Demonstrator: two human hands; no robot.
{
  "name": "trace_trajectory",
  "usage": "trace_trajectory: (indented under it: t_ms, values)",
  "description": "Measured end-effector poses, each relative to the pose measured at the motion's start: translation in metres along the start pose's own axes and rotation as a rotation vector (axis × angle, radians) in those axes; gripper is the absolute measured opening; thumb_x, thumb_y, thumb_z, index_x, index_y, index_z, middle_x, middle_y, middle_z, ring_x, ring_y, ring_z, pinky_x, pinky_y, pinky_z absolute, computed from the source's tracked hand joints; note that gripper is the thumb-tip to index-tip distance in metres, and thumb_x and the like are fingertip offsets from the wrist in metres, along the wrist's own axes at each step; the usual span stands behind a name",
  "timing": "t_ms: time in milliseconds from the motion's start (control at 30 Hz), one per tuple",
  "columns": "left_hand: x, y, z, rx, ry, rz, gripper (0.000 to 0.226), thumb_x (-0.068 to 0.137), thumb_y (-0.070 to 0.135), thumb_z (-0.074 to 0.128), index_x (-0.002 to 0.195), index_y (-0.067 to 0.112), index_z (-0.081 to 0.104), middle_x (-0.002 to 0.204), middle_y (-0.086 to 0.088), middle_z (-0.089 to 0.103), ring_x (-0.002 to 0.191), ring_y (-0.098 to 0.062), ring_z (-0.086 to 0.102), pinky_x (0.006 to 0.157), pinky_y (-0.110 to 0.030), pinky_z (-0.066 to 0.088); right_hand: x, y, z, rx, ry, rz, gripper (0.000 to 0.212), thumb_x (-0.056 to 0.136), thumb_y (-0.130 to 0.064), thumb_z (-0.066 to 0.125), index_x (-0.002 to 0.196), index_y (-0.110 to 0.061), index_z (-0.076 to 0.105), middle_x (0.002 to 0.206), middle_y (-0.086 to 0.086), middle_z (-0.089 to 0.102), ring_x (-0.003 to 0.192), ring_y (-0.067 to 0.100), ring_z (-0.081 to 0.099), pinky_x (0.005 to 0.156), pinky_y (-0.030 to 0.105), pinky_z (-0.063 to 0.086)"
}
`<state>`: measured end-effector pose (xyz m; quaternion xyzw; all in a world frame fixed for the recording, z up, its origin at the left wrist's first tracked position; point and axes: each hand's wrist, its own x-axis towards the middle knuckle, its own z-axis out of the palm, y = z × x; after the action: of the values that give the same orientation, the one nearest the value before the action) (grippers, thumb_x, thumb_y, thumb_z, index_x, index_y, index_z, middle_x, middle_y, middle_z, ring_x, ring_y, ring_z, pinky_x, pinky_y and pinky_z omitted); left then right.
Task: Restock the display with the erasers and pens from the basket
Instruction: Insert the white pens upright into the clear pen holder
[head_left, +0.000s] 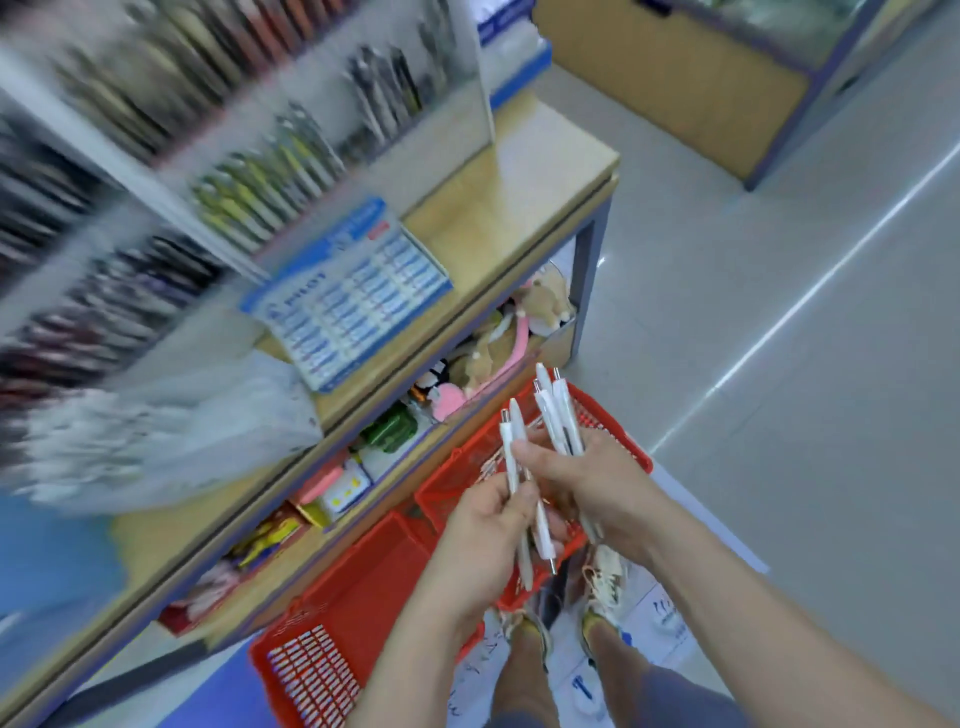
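left hand (485, 525): fingers curled round two white pens (517, 421), held upright
right hand (592, 478): closed round a fanned bunch of white pens (560, 405)
pens, where: both lots in hand, just above the red basket (626, 441)
basket: on the floor, right of the shelf unit
second red basket (337, 587): nearer, touching the first
display (260, 182): pen racks, far left, motion-blurred
erasers: can't make any out

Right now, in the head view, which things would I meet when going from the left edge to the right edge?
Blurred pen display → blue Pilot chart → left hand gripping white pens → right hand, also gripping pens → grey floor.
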<state>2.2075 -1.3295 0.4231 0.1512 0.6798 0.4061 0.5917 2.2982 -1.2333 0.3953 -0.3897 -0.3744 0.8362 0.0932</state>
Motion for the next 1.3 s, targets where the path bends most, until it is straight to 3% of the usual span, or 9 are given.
trace_trajectory:
  t_ms: [167, 300, 400, 533, 667, 767, 833, 1033, 1300]
  values:
    - [-0.051, 0.034, -0.022, 0.041, -0.038, 0.090, 0.028, 0.100, 0.026, 0.042, 0.100, 0.008, 0.064, 0.081, -0.012, 0.069, 0.071, -0.023, 0.065, 0.070, -0.037, 0.053, -0.028, -0.040, 0.037, -0.115, -0.161, -0.017, 0.022, 0.077, -0.018, 0.074, 0.089, -0.001, 0.066, 0.060, 0.016, 0.052, 0.037, 0.019, 0.046, 0.034, 0.022, 0.039]
    - [-0.073, 0.051, -0.044, 0.218, 0.079, 0.207, 0.031, 0.093, 0.045, 0.049, 0.089, 0.023, 0.070, 0.082, -0.002, 0.073, 0.077, -0.020, 0.069, 0.079, -0.047, 0.055, -0.036, -0.058, 0.072, -0.098, -0.112, -0.053, 0.019, 0.074, -0.018, 0.074, 0.080, -0.004, 0.062, 0.057, 0.010, 0.049, 0.042, 0.016, 0.044, 0.036, 0.021, 0.038]
    - [-0.088, 0.058, -0.067, 0.421, 0.246, 0.287, 0.037, 0.090, 0.054, 0.050, 0.080, 0.024, 0.069, 0.069, 0.006, 0.069, 0.062, -0.009, 0.062, 0.062, -0.033, 0.051, -0.036, -0.066, 0.097, -0.078, -0.077, -0.082, 0.015, 0.079, -0.018, 0.072, 0.075, -0.008, 0.061, 0.059, 0.008, 0.046, 0.047, 0.013, 0.039, 0.039, 0.020, 0.031]
    - [-0.103, 0.073, -0.092, 0.080, 0.376, 0.328, 0.015, 0.088, 0.029, 0.063, 0.076, 0.020, 0.063, 0.065, -0.003, 0.069, 0.054, -0.018, 0.063, 0.049, -0.030, 0.050, -0.036, -0.071, 0.129, -0.038, -0.125, -0.095, 0.016, 0.079, -0.022, 0.072, 0.078, -0.006, 0.069, 0.078, 0.022, 0.054, 0.064, 0.025, 0.045, 0.045, 0.022, 0.042]
    - [-0.110, 0.088, -0.114, 0.014, 0.403, 0.353, 0.019, 0.088, 0.030, 0.063, 0.092, 0.013, 0.057, 0.060, -0.003, 0.062, 0.047, -0.014, 0.055, 0.048, -0.029, 0.048, -0.036, -0.069, 0.159, -0.014, -0.165, -0.105, 0.019, 0.088, -0.015, 0.063, 0.072, -0.005, 0.061, 0.052, 0.005, 0.053, 0.039, 0.010, 0.044, 0.037, 0.018, 0.035]
    - [-0.111, 0.095, -0.136, 0.142, 0.494, 0.366, 0.017, 0.086, 0.042, 0.063, 0.086, 0.025, 0.060, 0.061, -0.002, 0.054, 0.049, -0.016, 0.045, 0.049, -0.034, 0.042, -0.035, -0.070, 0.176, -0.200, -0.203, -0.149, 0.018, 0.085, -0.017, 0.068, 0.070, -0.009, 0.063, 0.049, 0.001, 0.045, 0.041, 0.011, 0.036, 0.041, 0.022, 0.030]
    - [-0.114, 0.099, -0.149, 0.096, 0.481, 0.352, 0.017, 0.088, 0.033, 0.063, 0.083, 0.017, 0.062, 0.056, -0.002, 0.051, 0.047, -0.018, 0.043, 0.045, -0.029, 0.041, -0.033, -0.072, 0.185, -0.304, -0.212, -0.161, 0.018, 0.082, -0.021, 0.071, 0.066, -0.016, 0.066, 0.046, -0.003, 0.046, 0.041, 0.011, 0.039, 0.042, 0.024, 0.034]
    - [-0.134, 0.105, -0.194, -0.120, 0.555, 0.450, 0.013, 0.092, 0.011, 0.057, 0.087, 0.002, 0.065, 0.063, -0.010, 0.060, 0.052, -0.014, 0.059, 0.052, -0.024, 0.053, -0.010, -0.069, 0.203, -0.404, 0.060, -0.187, 0.032, 0.088, -0.036, 0.064, 0.068, -0.012, 0.060, 0.051, -0.003, 0.052, 0.044, 0.007, 0.048, 0.049, 0.021, 0.040]
    - [-0.144, 0.098, -0.253, 0.140, 0.890, 0.543, 0.012, 0.089, 0.014, 0.062, 0.087, 0.024, 0.069, 0.070, 0.000, 0.068, 0.067, -0.018, 0.068, 0.072, -0.041, 0.058, 0.042, -0.047, 0.211, -0.468, 0.237, -0.222, 0.032, 0.081, -0.028, 0.074, 0.066, -0.014, 0.050, 0.042, -0.004, 0.046, 0.041, 0.018, 0.047, 0.052, 0.032, 0.040]
